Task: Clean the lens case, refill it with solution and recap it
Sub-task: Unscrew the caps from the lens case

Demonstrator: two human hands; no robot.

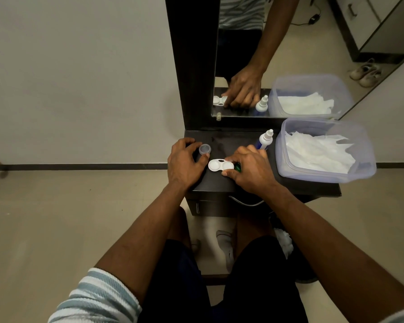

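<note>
table: small dark top w/ glossy finish, set against wall; drawer w/ metal handle under front edge.
mirror: dark-framed, upright at table's back edge; reflects hand, case, bottle, tub.
tub: clear, bluish plastic box w/ rounded corners, fills table's right end, overhangs right edge a bit; crumpled white tissues inside.
bottle: white w/ blue label, nozzle tip, upright near back edge, just left of tub, right behind R fingers.
L hand: on table's left edge, fingers curled round cap, thumb tip at its near side; holds it.
R hand: near front edge mid-table, thumb & fingertips pinch case's right well from both sides; hand blocks view of bottle's base.
case: white plastic, 2 round wells joined, lies flat near front-left of table between both hands; both wells uncapped, dark spot in middle bridge. Whether wells wet or dry: can't tell.
cap: small round, translucent grey-blue, off the case, just left-back of it.
green bit: small, shiny, under R palm beside case's right well; mostly hidden, prob 2nd cap, can't tell.
</note>
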